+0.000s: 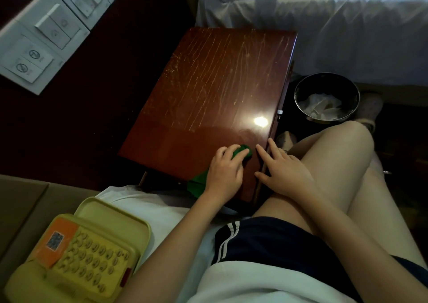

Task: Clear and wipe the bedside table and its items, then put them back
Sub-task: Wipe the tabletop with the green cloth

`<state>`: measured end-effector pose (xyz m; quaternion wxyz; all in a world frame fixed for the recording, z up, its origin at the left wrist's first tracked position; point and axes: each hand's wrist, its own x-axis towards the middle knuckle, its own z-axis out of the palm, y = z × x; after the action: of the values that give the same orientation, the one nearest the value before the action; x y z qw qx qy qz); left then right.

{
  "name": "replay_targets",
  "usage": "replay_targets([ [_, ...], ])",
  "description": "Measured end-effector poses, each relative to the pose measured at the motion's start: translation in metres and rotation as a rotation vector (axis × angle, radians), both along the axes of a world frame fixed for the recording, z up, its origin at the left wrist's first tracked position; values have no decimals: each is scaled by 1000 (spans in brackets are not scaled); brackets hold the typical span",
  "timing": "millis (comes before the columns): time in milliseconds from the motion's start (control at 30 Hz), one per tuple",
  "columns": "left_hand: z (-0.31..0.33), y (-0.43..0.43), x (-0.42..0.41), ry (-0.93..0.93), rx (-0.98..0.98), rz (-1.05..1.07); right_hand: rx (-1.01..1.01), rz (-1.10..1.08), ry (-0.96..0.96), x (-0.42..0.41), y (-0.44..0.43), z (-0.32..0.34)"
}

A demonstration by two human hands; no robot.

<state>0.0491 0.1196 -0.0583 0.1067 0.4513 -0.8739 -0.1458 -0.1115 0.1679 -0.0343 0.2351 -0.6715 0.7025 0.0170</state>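
so left hand (225,168) grips green cloth (240,153) on bedside table (208,82), right hand (281,168) spread flat.

Bedroom: bed (324,24), bedside table (215,89), wall switches (53,26).

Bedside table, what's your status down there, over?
Left hand grips green cloth on the bedside table. Right hand flat on its near edge. Streaks across the far half. Yellow telephone off the table, to the person's left.

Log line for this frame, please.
phase: wiping | left hand: grips green cloth on table top | right hand: flat on its edge | phone: off table
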Motion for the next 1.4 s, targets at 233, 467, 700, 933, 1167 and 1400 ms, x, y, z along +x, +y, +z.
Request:
replay_targets([
  [233, -2, -34, 66, 17, 14, 203, -26, -6, 30, 6, -2, 0],
  [467, 1, -70, 78, 26, 11, 509, -45, -4, 79, 14, -6, 3],
  [700, 6, -70, 63, 38, 10, 579, -79, -42, 130, 27, -9, 8],
  [933, 6, -54, 16, 16, 5, 349, -51, 34, 191, 42, -6, 8],
  [1167, 2, -16, 30, 57, -10, -32, -65, 46, 171, 37, -7, 10],
  [1400, 4, -52, 92, 37, 26, 23, -48, 55, 111, 37, -7, 10],
])
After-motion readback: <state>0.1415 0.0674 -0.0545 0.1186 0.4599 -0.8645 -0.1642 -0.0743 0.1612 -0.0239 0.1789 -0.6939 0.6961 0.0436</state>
